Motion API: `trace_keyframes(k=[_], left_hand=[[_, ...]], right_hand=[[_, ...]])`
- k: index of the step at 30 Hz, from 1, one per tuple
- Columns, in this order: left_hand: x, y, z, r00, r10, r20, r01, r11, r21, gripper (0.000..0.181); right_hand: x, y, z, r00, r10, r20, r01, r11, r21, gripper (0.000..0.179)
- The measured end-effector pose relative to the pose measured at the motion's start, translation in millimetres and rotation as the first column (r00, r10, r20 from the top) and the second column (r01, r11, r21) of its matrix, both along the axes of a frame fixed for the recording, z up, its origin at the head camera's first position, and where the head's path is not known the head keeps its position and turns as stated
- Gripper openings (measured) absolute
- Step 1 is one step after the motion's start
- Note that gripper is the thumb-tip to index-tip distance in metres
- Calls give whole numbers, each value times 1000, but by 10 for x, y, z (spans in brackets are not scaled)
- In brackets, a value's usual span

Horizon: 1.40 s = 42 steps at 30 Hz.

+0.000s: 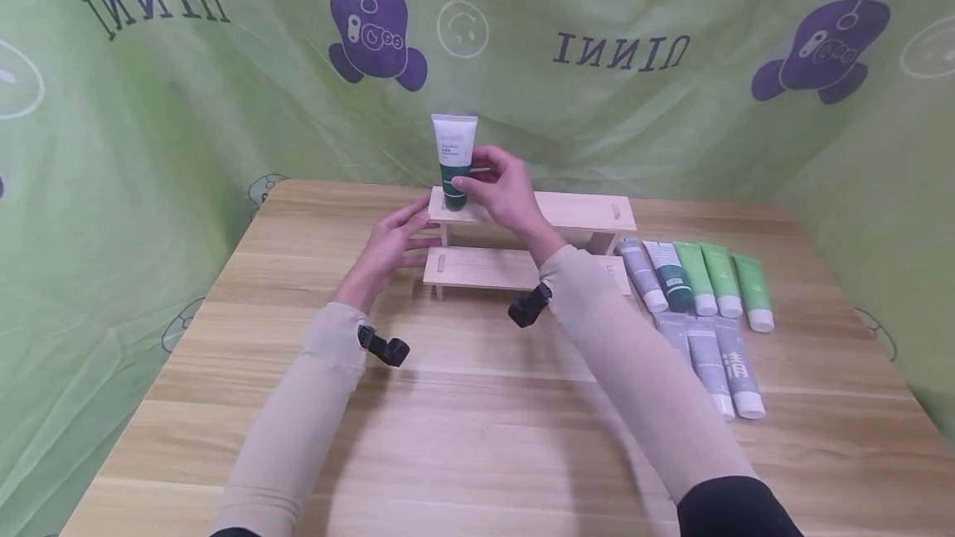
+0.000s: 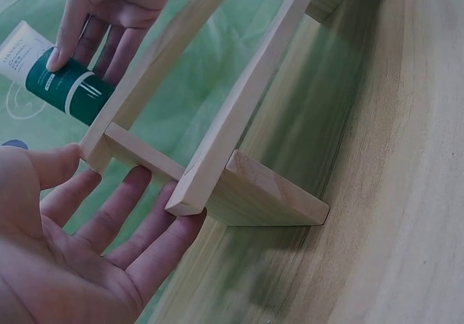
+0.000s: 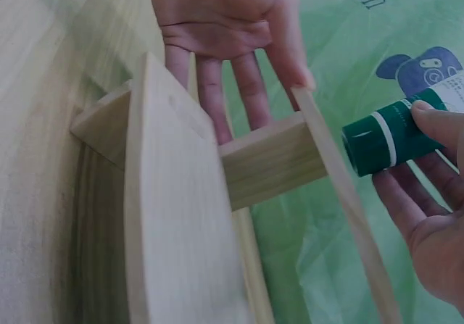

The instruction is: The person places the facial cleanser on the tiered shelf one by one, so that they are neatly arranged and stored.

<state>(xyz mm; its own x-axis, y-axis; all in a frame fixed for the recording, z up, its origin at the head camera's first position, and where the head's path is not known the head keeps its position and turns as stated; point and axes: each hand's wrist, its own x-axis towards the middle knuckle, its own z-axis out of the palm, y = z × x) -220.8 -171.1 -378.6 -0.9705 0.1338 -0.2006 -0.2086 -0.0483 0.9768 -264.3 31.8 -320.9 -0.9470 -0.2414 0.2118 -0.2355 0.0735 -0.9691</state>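
Note:
My right hand (image 1: 507, 193) pinches a white-and-dark-green squeeze tube (image 1: 453, 147) between thumb and fingers. The tube is upright, cap down, at the left end of the upper plank of a two-step wooden rack (image 1: 570, 210). In the right wrist view the green cap (image 3: 355, 150) is close beside the upper plank's edge. My left hand (image 1: 384, 251) is at the rack's left end. Its thumb touches the upper plank's corner, and its fairly straight fingers (image 2: 109, 215) lie along the side piece and the lower plank's end (image 2: 188, 201).
Right of the rack, several tubes lie in two rows on the wooden table (image 1: 477, 437): green tubes (image 1: 719, 276), another white-and-green tube (image 1: 667, 272) and grey-lilac tubes (image 1: 705, 355). A green printed curtain (image 1: 246, 106) hangs behind the table and along its sides.

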Motion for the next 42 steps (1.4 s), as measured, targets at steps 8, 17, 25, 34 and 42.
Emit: trace_keyframes(k=[8,17,25,34,42], left_hand=[[19,5,-12,1000,-1,-3,1,1000,-1,47],[18,-3,-34,1000,-2,-10,2,1000,-26,47],[23,5,-2,1000,1,-6,-1,1000,-3,47],[8,13,18,1000,0,-4,0,1000,-12,47],[12,16,10,1000,5,-7,-5,1000,-21,47]], right_hand=[[34,-56,-91,997,-20,-69,21,1000,19,40],[26,-65,-126,998,-26,-57,28,999,37,42],[-12,-33,-101,998,-10,-64,15,997,74,45],[-36,5,-64,998,19,-54,-15,997,80,45],[-63,39,-86,999,39,-8,-38,997,61,46]])
